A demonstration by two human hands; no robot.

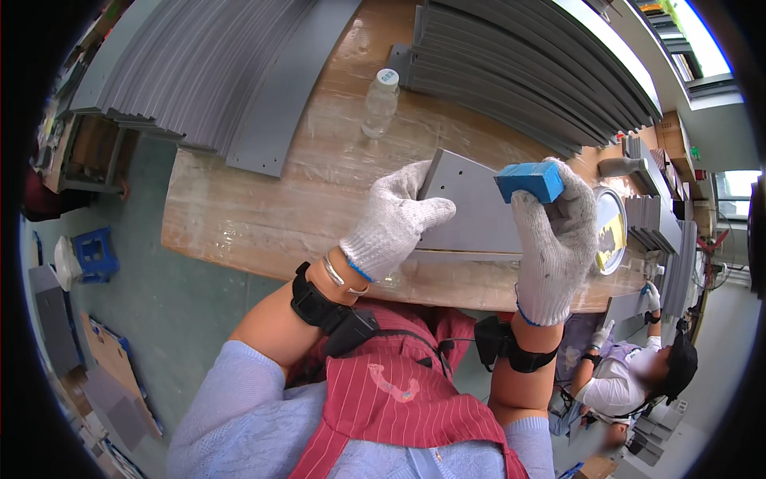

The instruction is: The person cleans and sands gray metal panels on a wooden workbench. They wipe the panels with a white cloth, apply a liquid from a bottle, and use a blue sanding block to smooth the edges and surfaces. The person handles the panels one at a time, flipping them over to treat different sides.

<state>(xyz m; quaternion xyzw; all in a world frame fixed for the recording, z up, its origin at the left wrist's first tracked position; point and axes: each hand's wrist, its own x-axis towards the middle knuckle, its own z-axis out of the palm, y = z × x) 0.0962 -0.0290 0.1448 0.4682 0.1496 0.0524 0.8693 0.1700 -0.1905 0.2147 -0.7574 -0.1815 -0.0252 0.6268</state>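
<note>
The table has a film-covered brown top, and at the middle of its near edge the gloved left hand grips a grey panel by its left end, thumb on the face and fingers behind. The gloved right hand, fingers curled part-way, holds a blue block between thumb and fingers above the panel's right part; block-to-panel contact cannot be determined. Beyond, a clear bottle stands between the left stack and the right stack toward the far edge, and a round tray lies right of the right hand.
</note>
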